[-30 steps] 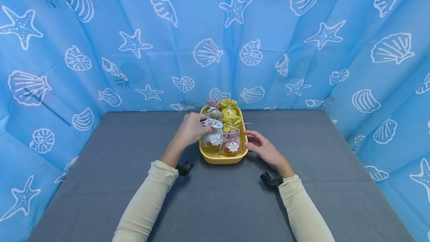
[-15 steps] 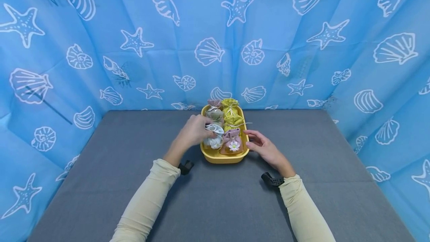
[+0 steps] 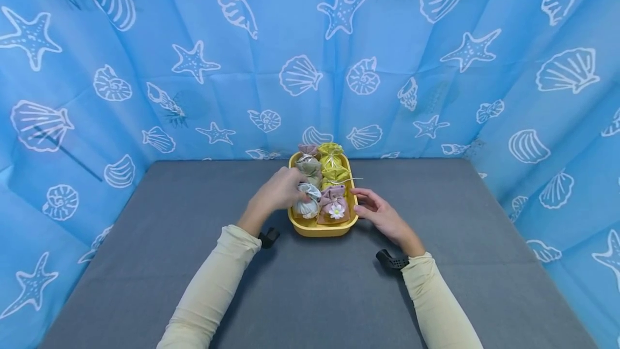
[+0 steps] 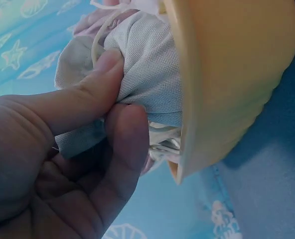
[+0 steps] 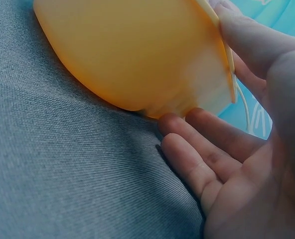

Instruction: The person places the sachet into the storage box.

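Since the earlier frame, the grey drawstring pouch [image 3: 307, 204] has sunk lower into the yellow tray [image 3: 322, 229], pinched at its gathered neck between thumb and forefinger of the left hand [image 3: 278, 192], while the right hand [image 3: 379, 213] rests loose-fingered against the tray's wall, bracing it.

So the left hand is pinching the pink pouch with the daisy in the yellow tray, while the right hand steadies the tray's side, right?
Not quite: the left hand pinches the grey pouch, as the left wrist view shows. The pink daisy pouch sits untouched beside it. The right hand does rest against the yellow tray.
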Available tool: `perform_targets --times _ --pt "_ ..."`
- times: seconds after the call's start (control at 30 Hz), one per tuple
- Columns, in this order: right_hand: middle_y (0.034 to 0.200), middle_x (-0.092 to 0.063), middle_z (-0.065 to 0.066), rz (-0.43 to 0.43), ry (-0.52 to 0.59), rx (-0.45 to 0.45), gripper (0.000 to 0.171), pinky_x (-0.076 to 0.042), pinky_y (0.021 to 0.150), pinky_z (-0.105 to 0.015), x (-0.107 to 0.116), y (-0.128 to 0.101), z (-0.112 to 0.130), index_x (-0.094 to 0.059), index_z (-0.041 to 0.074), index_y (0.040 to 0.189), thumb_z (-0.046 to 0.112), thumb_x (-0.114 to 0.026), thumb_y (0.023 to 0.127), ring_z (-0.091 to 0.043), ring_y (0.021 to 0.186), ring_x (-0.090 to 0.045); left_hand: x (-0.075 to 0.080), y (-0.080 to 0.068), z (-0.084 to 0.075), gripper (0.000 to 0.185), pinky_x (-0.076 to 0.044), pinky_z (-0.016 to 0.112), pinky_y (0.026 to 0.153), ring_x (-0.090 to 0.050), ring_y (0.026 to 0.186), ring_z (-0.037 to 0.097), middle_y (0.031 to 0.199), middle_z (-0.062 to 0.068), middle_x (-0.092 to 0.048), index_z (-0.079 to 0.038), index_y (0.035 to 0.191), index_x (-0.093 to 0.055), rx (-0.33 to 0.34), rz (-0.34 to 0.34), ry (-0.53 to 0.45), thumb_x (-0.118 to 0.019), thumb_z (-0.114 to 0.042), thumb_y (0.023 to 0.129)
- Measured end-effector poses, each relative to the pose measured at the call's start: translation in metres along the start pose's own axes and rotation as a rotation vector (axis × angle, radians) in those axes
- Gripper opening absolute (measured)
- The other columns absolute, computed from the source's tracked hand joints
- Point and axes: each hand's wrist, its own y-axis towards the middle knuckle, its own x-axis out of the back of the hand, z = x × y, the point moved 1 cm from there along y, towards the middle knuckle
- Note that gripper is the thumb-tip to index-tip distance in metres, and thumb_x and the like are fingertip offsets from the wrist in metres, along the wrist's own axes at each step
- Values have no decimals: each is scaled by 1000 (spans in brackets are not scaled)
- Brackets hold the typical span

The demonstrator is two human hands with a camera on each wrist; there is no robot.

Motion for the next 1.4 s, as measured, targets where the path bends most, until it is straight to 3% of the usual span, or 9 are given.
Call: perform_targets --times 0.17,0.37,0.53,0.73,0.93,1.1,1.27,1.4 --pt "160 -40 -16 -21 -39 -1 52 -49 101 -24 2 1 3 -45 14 151 25 -62 103 -40 148 -38 -4 7 -6 20 -47 26 60 -57 70 13 95 1 -76 -15 106 -79 9 23 34 -83 -17 87" --pt "160 -40 -17 -3 -12 -17 54 -51 99 -24 -1 2 2 -44 13 151 28 -63 103 -40 147 -41 -11 11 -5 27 -53 29 67 -64 82 16 108 4 -76 -15 112 -78 23 27 40 -83 -15 86" --pt "160 -39 -18 -2 3 -10 54 -52 96 -20 -1 2 1 -44 13 151 27 -63 103 -41 146 -40 -11 10 0 45 -56 33 80 -66 108 21 127 2 -73 -17 126 -74 68 -8 14 -86 -20 83" --pt "159 -40 -20 -4 -9 0 53 -51 96 -18 4 -1 0 -44 12 151 26 -62 103 -41 145 -41 -7 6 0 45 -57 34 82 -67 104 18 119 -2 -75 -19 122 -74 35 -23 -28 -88 -29 81" --pt "160 -40 -17 -13 -55 -18 53 -49 100 -24 8 -2 1 -45 15 151 30 -62 103 -40 147 -40 9 0 2 43 -58 37 88 -68 106 19 114 0 -74 -16 121 -73 3 -61 -73 -85 -34 84" --pt "155 -47 -20 -27 -171 13 52 -53 97 -30 11 -2 9 -48 13 149 29 -63 102 -41 139 -50 21 -3 10 36 -57 42 89 -68 107 22 118 1 -73 -16 124 -70 33 -185 -138 -75 -36 94" --pt "144 -58 -21 -70 -362 29 51 -59 91 -42 14 -3 24 -53 11 145 33 -66 100 -38 118 -66 25 -3 19 40 -56 44 92 -66 112 24 127 2 -70 -19 132 -65 58 -407 -178 -63 -43 101" --pt "133 -67 -16 -167 -507 18 44 -59 90 -48 16 2 42 -61 11 136 37 -64 101 -33 111 -70 25 -2 26 46 -52 48 97 -60 122 28 136 4 -65 -17 141 -60 50 -575 -122 -56 -45 104"
